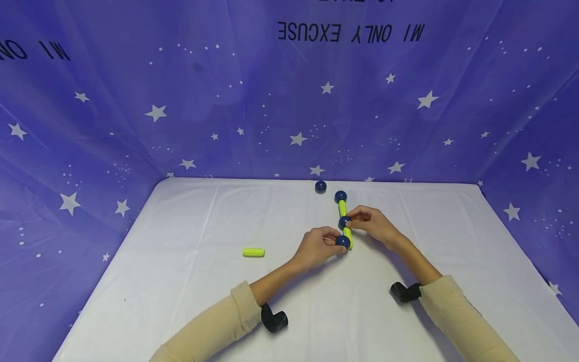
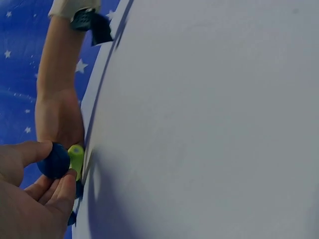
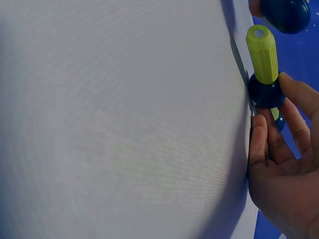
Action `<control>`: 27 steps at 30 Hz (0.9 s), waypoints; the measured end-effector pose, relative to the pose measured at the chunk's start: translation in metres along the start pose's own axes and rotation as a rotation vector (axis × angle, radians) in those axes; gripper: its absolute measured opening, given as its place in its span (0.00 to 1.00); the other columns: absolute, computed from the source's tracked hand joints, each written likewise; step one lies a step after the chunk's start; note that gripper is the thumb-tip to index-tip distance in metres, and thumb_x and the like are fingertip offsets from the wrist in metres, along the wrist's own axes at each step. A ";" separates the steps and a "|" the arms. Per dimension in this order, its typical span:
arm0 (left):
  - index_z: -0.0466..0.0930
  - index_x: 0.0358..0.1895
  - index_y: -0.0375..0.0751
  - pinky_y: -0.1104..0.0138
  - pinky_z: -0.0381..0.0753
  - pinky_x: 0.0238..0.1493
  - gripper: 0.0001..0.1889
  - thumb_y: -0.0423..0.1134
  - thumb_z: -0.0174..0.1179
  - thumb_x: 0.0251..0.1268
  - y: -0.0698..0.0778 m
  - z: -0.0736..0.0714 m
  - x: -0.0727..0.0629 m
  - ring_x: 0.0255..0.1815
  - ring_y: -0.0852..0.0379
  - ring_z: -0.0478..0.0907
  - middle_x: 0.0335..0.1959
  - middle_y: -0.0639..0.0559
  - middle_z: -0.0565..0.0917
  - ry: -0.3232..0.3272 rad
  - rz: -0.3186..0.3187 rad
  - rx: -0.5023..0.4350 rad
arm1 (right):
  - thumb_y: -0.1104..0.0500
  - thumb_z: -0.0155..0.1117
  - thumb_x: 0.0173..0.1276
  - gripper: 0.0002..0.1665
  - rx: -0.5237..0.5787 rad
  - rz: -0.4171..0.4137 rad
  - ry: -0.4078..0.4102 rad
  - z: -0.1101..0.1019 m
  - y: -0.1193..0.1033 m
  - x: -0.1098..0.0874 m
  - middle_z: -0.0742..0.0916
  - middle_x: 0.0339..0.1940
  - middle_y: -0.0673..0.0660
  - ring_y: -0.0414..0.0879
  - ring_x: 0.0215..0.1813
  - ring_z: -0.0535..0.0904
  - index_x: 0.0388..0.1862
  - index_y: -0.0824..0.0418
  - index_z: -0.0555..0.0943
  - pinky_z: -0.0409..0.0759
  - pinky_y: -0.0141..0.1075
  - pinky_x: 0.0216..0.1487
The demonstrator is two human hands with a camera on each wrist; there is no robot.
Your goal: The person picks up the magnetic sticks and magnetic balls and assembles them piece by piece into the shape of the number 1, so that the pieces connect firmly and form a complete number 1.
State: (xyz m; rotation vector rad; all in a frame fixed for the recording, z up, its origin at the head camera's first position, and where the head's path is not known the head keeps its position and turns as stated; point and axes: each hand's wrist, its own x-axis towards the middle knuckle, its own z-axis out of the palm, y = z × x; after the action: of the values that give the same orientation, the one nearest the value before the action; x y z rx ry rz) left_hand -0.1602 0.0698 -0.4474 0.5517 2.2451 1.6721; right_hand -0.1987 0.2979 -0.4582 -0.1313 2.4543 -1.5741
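Note:
A row of dark blue balls and yellow-green ribbed rods lies in front of me. My right hand (image 1: 375, 226) pinches the middle blue ball (image 3: 267, 93) between thumb and fingers. From that ball a near rod (image 3: 262, 55) extends, its holed end bare. A far rod (image 1: 342, 207) runs the other way to an end ball (image 1: 341, 196). Another blue ball (image 2: 55, 162) is pinched between the thumb and fingers of my left hand (image 1: 318, 247). This ball sits close beside the near rod's bare end, with a gap showing in the right wrist view.
On the white-covered table (image 1: 190, 301), a loose yellow-green rod (image 1: 254, 252) lies to the left. A loose blue ball (image 1: 320, 187) rests near the back edge. Black wrist mounts (image 1: 274, 320) stick out by both cuffs. Purple star-patterned cloth (image 1: 253, 100) walls in the table.

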 end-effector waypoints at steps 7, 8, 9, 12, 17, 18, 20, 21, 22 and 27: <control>0.84 0.46 0.33 0.74 0.81 0.39 0.15 0.30 0.73 0.56 -0.007 0.012 -0.006 0.37 0.61 0.85 0.35 0.50 0.88 -0.041 0.007 -0.018 | 0.58 0.72 0.66 0.21 0.010 -0.005 -0.001 0.000 0.000 -0.001 0.87 0.48 0.59 0.49 0.52 0.82 0.55 0.65 0.81 0.75 0.42 0.57; 0.84 0.46 0.33 0.74 0.81 0.39 0.15 0.30 0.73 0.56 -0.007 0.013 -0.007 0.37 0.62 0.84 0.35 0.50 0.88 -0.042 0.008 -0.014 | 0.57 0.72 0.66 0.21 0.012 -0.002 -0.002 0.000 0.000 -0.001 0.87 0.48 0.59 0.49 0.52 0.82 0.55 0.65 0.81 0.75 0.42 0.58; 0.84 0.46 0.33 0.74 0.81 0.39 0.15 0.30 0.73 0.56 -0.008 0.014 -0.008 0.36 0.63 0.84 0.35 0.51 0.88 -0.042 0.008 -0.012 | 0.58 0.72 0.66 0.21 0.015 0.001 -0.002 0.000 0.000 -0.001 0.87 0.48 0.59 0.49 0.53 0.82 0.54 0.65 0.81 0.75 0.42 0.58; 0.83 0.46 0.33 0.74 0.81 0.39 0.15 0.29 0.73 0.56 -0.009 0.016 -0.009 0.35 0.64 0.83 0.34 0.51 0.87 -0.042 0.015 -0.008 | 0.58 0.72 0.66 0.20 0.022 0.007 0.000 0.000 0.000 0.000 0.87 0.49 0.59 0.50 0.53 0.83 0.54 0.64 0.81 0.75 0.43 0.58; 0.82 0.46 0.33 0.75 0.80 0.38 0.15 0.29 0.73 0.55 -0.009 0.018 -0.008 0.35 0.66 0.82 0.34 0.53 0.86 -0.047 0.046 0.031 | 0.58 0.72 0.66 0.21 0.003 0.002 0.005 -0.001 -0.002 -0.001 0.87 0.49 0.59 0.50 0.52 0.82 0.55 0.64 0.81 0.75 0.44 0.58; 0.82 0.46 0.33 0.75 0.80 0.38 0.16 0.30 0.73 0.55 -0.009 0.018 -0.008 0.35 0.67 0.81 0.34 0.53 0.86 -0.049 0.052 0.043 | 0.58 0.71 0.66 0.21 -0.001 0.001 0.005 -0.001 -0.002 -0.001 0.87 0.49 0.59 0.50 0.52 0.82 0.55 0.64 0.81 0.75 0.44 0.58; 0.81 0.46 0.33 0.76 0.79 0.38 0.16 0.30 0.74 0.55 -0.009 0.019 -0.008 0.34 0.68 0.80 0.34 0.54 0.86 -0.051 0.059 0.067 | 0.57 0.71 0.67 0.21 -0.008 -0.006 -0.001 -0.001 -0.002 -0.001 0.87 0.49 0.59 0.50 0.52 0.82 0.56 0.65 0.81 0.74 0.43 0.59; 0.81 0.46 0.34 0.76 0.79 0.37 0.16 0.30 0.74 0.54 -0.009 0.019 -0.008 0.34 0.68 0.80 0.34 0.54 0.85 -0.052 0.062 0.079 | 0.57 0.71 0.67 0.21 -0.008 -0.006 -0.002 0.000 -0.002 -0.001 0.87 0.49 0.59 0.49 0.52 0.82 0.56 0.65 0.81 0.74 0.43 0.58; 0.81 0.46 0.34 0.76 0.79 0.37 0.16 0.31 0.74 0.54 -0.009 0.020 -0.007 0.34 0.68 0.80 0.34 0.55 0.85 -0.052 0.065 0.089 | 0.58 0.71 0.67 0.21 -0.005 -0.004 0.000 0.000 -0.002 -0.001 0.87 0.49 0.59 0.49 0.52 0.82 0.56 0.65 0.81 0.74 0.43 0.59; 0.80 0.45 0.35 0.76 0.78 0.37 0.17 0.32 0.75 0.54 -0.009 0.020 -0.006 0.34 0.68 0.78 0.34 0.55 0.84 -0.055 0.071 0.130 | 0.58 0.71 0.67 0.22 0.002 -0.002 -0.001 0.000 -0.002 -0.001 0.87 0.48 0.60 0.49 0.52 0.82 0.56 0.66 0.81 0.73 0.45 0.60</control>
State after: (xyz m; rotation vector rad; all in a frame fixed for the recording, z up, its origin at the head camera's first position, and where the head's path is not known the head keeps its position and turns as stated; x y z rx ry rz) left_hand -0.1467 0.0818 -0.4618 0.7067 2.3311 1.5313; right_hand -0.1977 0.2972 -0.4558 -0.1347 2.4527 -1.5769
